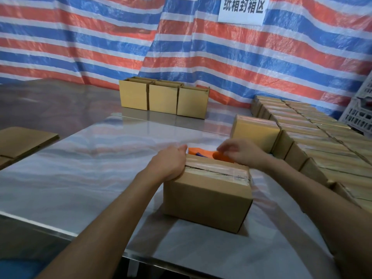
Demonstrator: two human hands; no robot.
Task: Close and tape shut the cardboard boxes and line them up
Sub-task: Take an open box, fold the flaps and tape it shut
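**A:** Where's the box being worked on?

**B:** The cardboard box (207, 190) sits on the steel table (90, 162), dead centre and close to the person. Its flaps are down, and a strip of clear tape (219, 171) runs along the top seam from 9 to 3 o'clock.

**A:** And the hands?

**B:** The left hand (171, 165) is on the box's top edge at about 10 o'clock, fingers curled over the far side and gripping it. The right hand (239, 153) is at the far edge, around 1 o'clock. Its fingers are bent round an orange tape dispenser (201, 152) lying just behind the box. That hand is smeared by motion, so the hold looks like a grip, but I can't make out the thumb.

**A:** Is the dispenser touching the box?

**B:** It's right against the far top edge. A bit of blue shows in the middle of it.

**A:** What else is on the table?

**B:** From 2 to 4 o'clock there are taped boxes (314, 137) packed side by side in rows, all closed, with one standing taller at the rows' near-left end. At 12 o'clock, well apart, is a cluster of open boxes (163, 99) with their flaps up. At 9 o'clock a piece of flat cardboard (24, 140) lies at the table's edge.

**A:** Behind all that?

**B:** A red, white and blue striped tarp (90, 43) with a white sign (242, 10) at 12 o'clock, and a white slatted crate (362, 113) at 2.
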